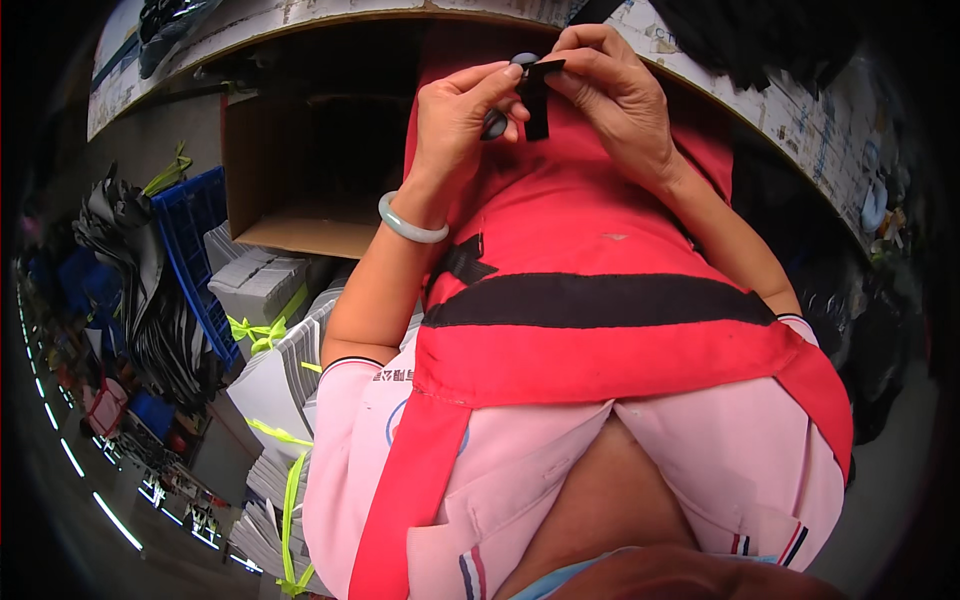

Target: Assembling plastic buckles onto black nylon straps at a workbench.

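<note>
Cardboard box (305, 237) lies under the table (300, 12) to your left, its opening toward you; the inside is so dark that you cannot tell what it holds. Farther left a blue crate (195, 250) stands tilted, with dark floppy sheets (140, 270) hanging beside it; whether anything sits inside the crate does not show. Pale stacks (262, 285) tied with yellow-green ties (268, 335) are piled near your left arm, partly hidden by your sleeve.

Your right hand (620, 100) pinches a black strip (537, 110) between thumb and fingers, above your red apron (590, 350), with its free end hanging down. Your left hand (455, 115) is curled around a dark tool (494, 124) with rounded ends; your fingers cover its middle, so its kind is unclear. Whether your left thumb and forefinger also grip the strip, you cannot tell.

Black heap (755, 35) on the table at upper right is cut off by the frame's dark rim.
</note>
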A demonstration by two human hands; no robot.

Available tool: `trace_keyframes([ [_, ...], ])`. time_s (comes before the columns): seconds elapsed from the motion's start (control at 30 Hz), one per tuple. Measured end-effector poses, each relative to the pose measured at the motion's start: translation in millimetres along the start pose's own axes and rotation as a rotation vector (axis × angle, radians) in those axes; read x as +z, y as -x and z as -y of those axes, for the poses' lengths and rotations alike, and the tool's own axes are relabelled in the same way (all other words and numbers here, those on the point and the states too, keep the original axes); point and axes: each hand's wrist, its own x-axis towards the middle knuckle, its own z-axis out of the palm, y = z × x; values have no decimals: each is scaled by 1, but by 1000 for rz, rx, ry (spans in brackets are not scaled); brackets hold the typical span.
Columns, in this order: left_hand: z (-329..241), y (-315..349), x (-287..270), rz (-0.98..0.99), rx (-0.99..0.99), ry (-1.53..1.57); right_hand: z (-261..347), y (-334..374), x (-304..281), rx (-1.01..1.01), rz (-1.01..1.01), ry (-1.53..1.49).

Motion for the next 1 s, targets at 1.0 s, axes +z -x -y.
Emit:
trace_keyframes([
  [1.0,-8,33,-1,124,610,-379,2,1,-12,575,235,-392],
])
